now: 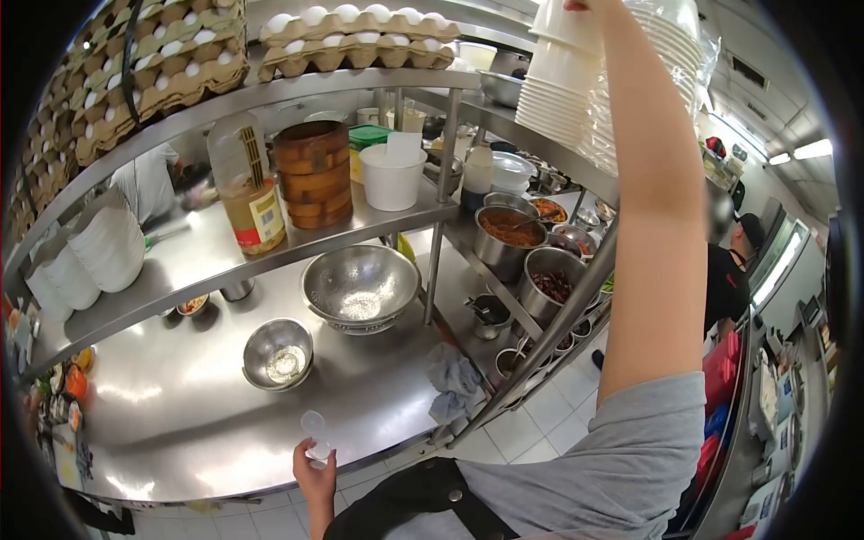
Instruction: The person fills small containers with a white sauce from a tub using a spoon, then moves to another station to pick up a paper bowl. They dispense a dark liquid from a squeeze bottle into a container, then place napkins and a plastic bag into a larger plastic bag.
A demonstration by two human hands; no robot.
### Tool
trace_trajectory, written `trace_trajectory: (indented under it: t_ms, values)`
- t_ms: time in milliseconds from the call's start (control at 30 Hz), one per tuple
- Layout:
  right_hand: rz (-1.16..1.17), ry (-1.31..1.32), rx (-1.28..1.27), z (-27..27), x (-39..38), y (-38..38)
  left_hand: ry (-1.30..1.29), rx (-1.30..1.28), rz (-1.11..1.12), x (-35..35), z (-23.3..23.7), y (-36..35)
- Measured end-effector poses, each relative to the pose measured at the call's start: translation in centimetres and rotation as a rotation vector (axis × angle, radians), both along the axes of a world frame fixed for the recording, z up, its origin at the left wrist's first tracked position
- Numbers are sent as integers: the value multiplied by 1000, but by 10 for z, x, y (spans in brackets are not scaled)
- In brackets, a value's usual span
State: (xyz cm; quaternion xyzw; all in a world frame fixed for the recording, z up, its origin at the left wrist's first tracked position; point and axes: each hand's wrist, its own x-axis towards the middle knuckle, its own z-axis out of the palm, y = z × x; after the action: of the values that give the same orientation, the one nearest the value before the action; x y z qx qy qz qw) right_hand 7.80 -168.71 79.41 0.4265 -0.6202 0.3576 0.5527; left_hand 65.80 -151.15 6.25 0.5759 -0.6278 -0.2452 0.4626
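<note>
Over the near edge of the steel counter, my left hand (315,472) has its fingers closed around a small clear plastic cup (319,450). A round clear lid (312,423) sticks up beside the cup, seemingly joined to it. My right arm is raised high to the upper shelf. Only part of my right hand (581,4) shows at the top edge, by the rim of a tall stack of white plastic tubs (556,81); its grip is mostly out of frame. Ahead of my left hand stands a small steel bowl (279,355), with a larger steel colander (360,286) behind it.
Egg trays (360,40) line the top shelf. Below are white bowls (106,238), a plastic jar (245,193), bamboo steamers (313,175) and a white tub (393,177). Food pots (508,236) stand right, near a grey cloth (453,382). A person in black (727,279) stands far right.
</note>
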Motion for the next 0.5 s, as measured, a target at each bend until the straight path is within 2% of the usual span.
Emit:
trace_trajectory:
  t_ms: [133, 233, 267, 333, 400, 467, 500]
  values:
    - [80, -58, -37, 14, 49, 32, 11, 54, 48, 6, 1, 14]
    - [253, -108, -6, 9, 105, 51, 6, 68, 46, 19, -10, 21]
    - [360, -135, 37, 0, 128, 56, 12, 59, 51, 25, -16, 22]
    - [813, -209, 192, -29, 166, 61, -27, 9, 76, 38, -7, 26]
    - [947, -119, 300, -45, 164, 40, -60, -25, 97, 56, 9, 30]
    - [1274, -118, 375, -83, 200, 43, -27, -7, 138, 75, 20, 41]
    - [1327, -170, 429, -99, 213, 45, -10, 7, 158, 88, 21, 46]
